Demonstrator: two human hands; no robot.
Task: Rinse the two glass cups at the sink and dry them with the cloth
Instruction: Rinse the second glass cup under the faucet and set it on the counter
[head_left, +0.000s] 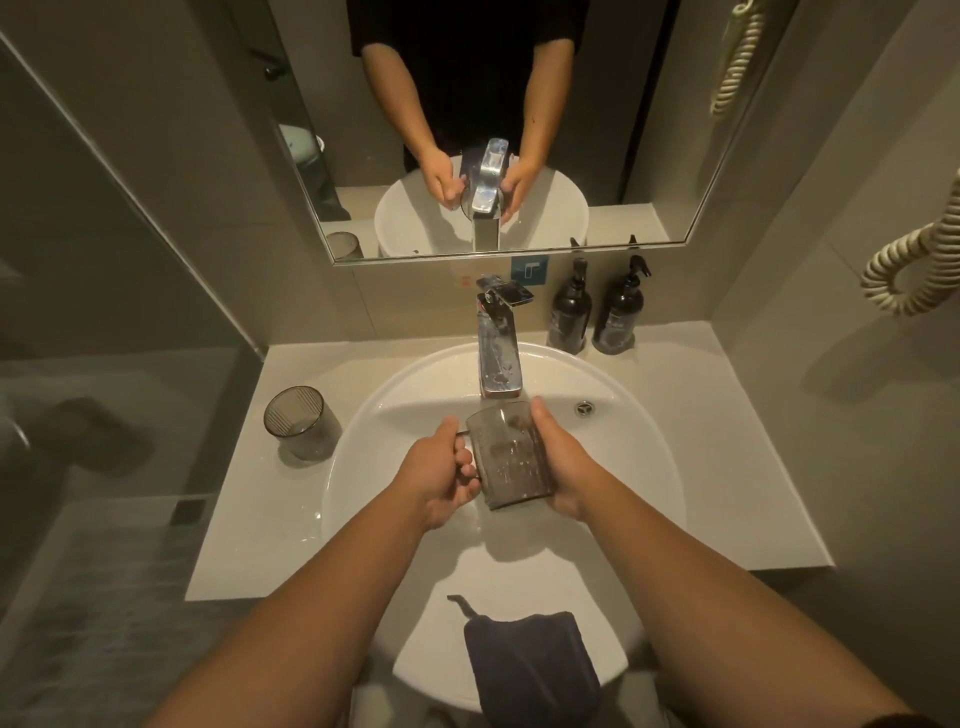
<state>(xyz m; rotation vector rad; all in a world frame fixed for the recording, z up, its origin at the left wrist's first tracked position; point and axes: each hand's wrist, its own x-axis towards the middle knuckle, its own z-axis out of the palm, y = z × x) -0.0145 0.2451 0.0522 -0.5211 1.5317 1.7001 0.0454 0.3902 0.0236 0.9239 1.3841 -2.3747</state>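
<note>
A smoky glass cup with a handle (511, 457) hangs over the white basin (639, 457), just under the chrome tap spout (500, 364). My left hand (441, 475) grips its handle. My right hand (558, 462) wraps the cup's right side, thumb at the rim. Droplets cling to the glass. The second glass cup (301, 422) stands upright on the counter left of the basin. A dark blue cloth (530, 670) hangs over the basin's near rim.
Two dark pump bottles (570, 312) (618, 312) stand at the back right of the counter (727, 441). A mirror (467, 104) hangs above the tap. A glass shower partition (104, 286) stands to the left. A coiled cord (909, 275) hangs at the right wall.
</note>
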